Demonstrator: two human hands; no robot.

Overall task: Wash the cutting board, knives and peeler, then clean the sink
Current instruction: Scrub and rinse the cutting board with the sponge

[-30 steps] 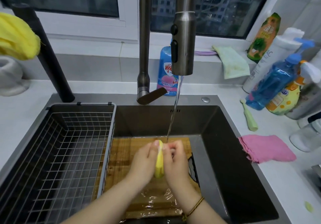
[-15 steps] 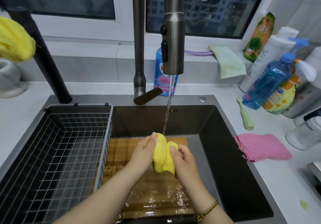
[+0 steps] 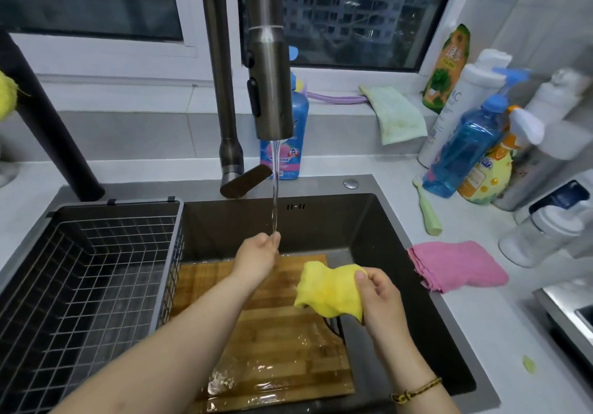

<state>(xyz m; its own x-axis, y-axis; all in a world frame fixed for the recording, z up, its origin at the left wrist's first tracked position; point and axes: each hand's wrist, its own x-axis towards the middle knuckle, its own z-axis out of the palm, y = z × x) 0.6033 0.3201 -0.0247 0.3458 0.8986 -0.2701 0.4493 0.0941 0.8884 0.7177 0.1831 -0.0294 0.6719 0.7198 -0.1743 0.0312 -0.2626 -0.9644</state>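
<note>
A wire basket (image 3: 96, 269) fills the left part of the sink (image 3: 321, 221). My left hand (image 3: 256, 254) reaches out under the faucet (image 3: 271, 92), fingertips in the thin stream of water (image 3: 275, 189). The fingers point away from me, so I cannot tell how far they curl. The board (image 3: 272, 349) lies flat in the sink below both my hands, wet and shiny. My right hand (image 3: 382, 298) pinches a yellow cloth (image 3: 327, 291) between thumb and fingers above the board's right edge. A pink cloth (image 3: 459, 266) lies on the counter just right of the sink.
</note>
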